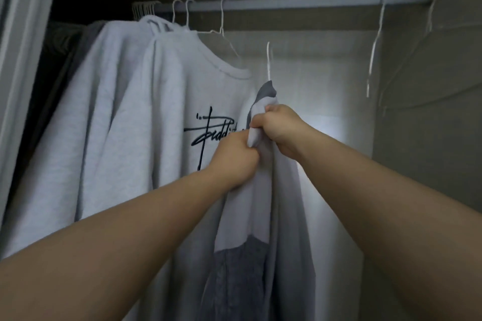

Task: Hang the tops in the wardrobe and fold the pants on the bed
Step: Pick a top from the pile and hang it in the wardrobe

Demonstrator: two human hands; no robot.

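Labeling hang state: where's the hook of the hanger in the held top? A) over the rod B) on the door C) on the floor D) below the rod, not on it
D: the hook rises from the top held by both hands, well under the rod.

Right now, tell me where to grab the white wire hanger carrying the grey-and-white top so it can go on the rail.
Grip the white wire hanger by its neck just under the hook, reaching from the right: the printed grey sweatshirt crowds its left, while the white rail stands bare there.
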